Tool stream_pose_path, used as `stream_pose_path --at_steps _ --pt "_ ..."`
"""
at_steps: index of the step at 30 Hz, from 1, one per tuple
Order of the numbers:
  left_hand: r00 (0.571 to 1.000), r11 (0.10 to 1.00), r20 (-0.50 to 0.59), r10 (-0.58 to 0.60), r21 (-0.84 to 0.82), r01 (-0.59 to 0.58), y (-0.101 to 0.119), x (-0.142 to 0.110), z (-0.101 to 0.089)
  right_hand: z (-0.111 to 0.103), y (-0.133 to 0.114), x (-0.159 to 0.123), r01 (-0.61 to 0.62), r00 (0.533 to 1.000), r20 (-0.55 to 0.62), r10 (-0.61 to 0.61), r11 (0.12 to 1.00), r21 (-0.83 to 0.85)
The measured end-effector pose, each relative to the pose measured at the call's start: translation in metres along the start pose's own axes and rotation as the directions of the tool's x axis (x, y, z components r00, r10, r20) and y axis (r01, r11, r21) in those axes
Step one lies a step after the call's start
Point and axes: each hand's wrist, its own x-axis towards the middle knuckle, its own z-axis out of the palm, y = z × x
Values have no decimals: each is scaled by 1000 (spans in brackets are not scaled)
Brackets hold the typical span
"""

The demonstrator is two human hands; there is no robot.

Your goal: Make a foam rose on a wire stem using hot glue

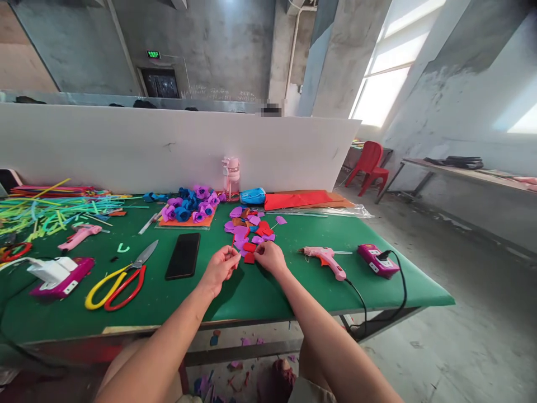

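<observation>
My left hand (222, 266) is closed in a pinch at the near side of a loose pile of petal cutouts. A thin red strip (233, 240) rises from its fingertips. Close by on the right, my right hand (271, 257) has its fingers bent together, with the tips at the edge of the red cutouts (249, 257). Whether it grips one is hidden. Purple petal cutouts (240, 233) lie mixed with red and brown ones just beyond both hands. Farther left, finished purple and blue flowers (191, 202) sit heaped on an orange sheet (184, 224).
A pink glue gun (327, 258) and purple power strip (377, 261) lie right. To the left are a black phone (183, 256), scissors (121, 280), a second glue gun (79, 237) and coloured strips (62, 210). A pink bottle (231, 176) stands by the white partition (168, 140).
</observation>
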Motion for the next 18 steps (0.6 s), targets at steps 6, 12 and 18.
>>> stream_pose_path --at_steps 6,12,18 --pt "991 984 -119 57 172 -36 -8 6 -7 -19 4 -10 79 994 69 -84 994 77" --pt "967 952 -197 163 288 -101 -17 15 -12 -17 -5 -8 73 996 53 -72 997 -12" --pt "970 942 -172 170 316 -109 -13 11 -9 0 -5 0 64 995 76 -63 998 -8"
